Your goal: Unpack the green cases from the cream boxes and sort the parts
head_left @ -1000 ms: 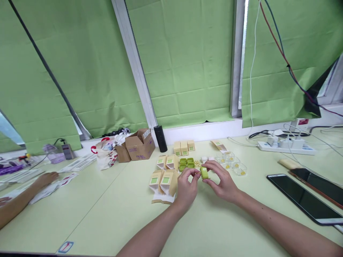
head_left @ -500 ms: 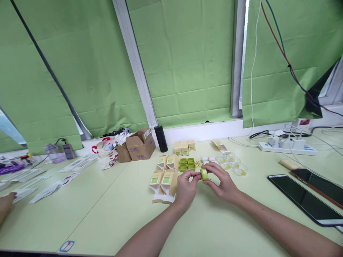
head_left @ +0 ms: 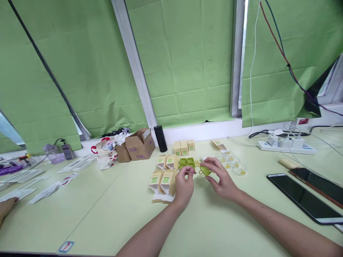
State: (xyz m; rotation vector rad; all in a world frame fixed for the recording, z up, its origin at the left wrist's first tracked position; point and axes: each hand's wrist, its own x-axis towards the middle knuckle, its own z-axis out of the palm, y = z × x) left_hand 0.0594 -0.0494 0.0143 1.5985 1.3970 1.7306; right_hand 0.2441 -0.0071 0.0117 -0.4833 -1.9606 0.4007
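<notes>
My right hand (head_left: 222, 180) grips a small rounded green container (head_left: 205, 170) between thumb and fingers. A small pale yellow loop sticks out from the container's left side. My left hand (head_left: 184, 186), a little to the left and apart from it, has its fingers curled together; anything between them is hidden. Just beyond my hands stand several open green square containers (head_left: 183, 161) in a cluster, with small yellow pieces (head_left: 197, 163) beside them. Kraft boxes with green labels (head_left: 168, 180) stand left of my left hand.
Clear plastic cups with yellow bits (head_left: 235, 166) lie behind my right hand. Smaller kraft boxes (head_left: 184, 148) stand farther back. A phone (head_left: 302, 198) and a power strip (head_left: 286, 147) are at right. A cardboard box (head_left: 140, 144) and black cylinder (head_left: 160, 139) stand behind; another person's hand (head_left: 8, 207) is far left.
My left hand has let go of the green container and drawn left. In my right hand the container has tilted, and its yellow loop now shows.
</notes>
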